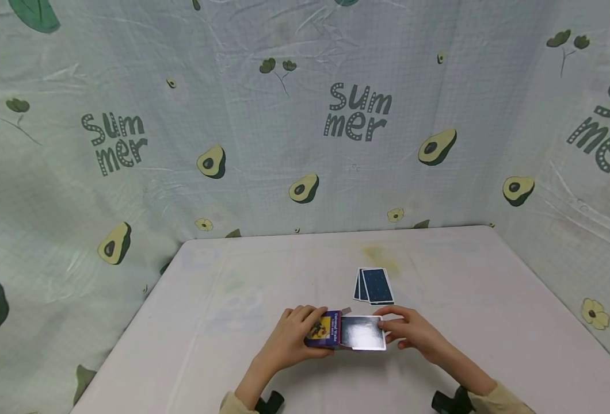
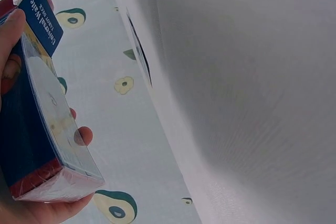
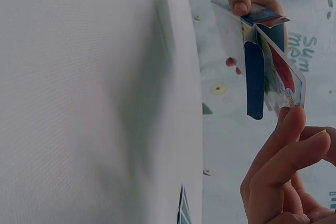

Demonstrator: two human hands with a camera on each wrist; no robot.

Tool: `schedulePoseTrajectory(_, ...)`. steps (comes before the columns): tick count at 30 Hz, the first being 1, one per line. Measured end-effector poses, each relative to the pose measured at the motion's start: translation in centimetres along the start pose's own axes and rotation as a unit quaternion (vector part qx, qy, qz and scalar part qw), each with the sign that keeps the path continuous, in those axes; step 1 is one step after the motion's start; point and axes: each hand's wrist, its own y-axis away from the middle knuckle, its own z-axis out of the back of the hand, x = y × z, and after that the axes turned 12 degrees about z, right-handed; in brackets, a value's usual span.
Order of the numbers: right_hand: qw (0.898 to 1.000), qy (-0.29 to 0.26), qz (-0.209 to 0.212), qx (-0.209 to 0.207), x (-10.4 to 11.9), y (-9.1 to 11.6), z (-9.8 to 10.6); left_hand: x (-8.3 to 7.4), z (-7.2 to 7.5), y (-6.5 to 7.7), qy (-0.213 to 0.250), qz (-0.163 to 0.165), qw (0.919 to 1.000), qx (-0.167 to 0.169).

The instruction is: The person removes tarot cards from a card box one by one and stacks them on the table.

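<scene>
In the head view my left hand (image 1: 296, 339) grips a tarot deck box (image 1: 323, 329), which lies sideways above the table. From the box's open right end sticks out a card (image 1: 363, 333) with a glossy face, possibly with others beneath it. My right hand (image 1: 416, 334) pinches the outer edge of that card between thumb and fingers. In the right wrist view the colourful picture side of the card (image 3: 283, 72) shows beside a blue box flap (image 3: 255, 80). The left wrist view shows the box (image 2: 23, 124) with clear wrap at its bottom end.
Several dark blue cards (image 1: 377, 286) lie overlapping on the white-covered table (image 1: 232, 345), just beyond my hands. A curtain (image 1: 263, 126) printed with avocados and lettering hangs behind the table and along its sides. A yellowish stain (image 1: 381, 257) marks the cloth near the back.
</scene>
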Motion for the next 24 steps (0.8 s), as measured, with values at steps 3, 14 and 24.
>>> schedulePoseTrajectory(3, 1.000, -0.004, 0.000, -0.002, 0.0, 0.1, 0.2, 0.0, -0.1, 0.0, 0.001, -0.001, 1.0000, -0.002)
schedulePoseTrajectory(14, 0.999, -0.003, -0.023, -0.023, -0.2, 0.4, 1.2, 0.1, 0.0, 0.0, -0.005, 0.002, 1.0000, 0.001)
schedulePoseTrajectory(24, 0.998, -0.008, -0.035, -0.042, -0.2, 1.0, 2.4, 0.2, -0.1, 0.1, -0.010, 0.009, 0.9999, 0.005)
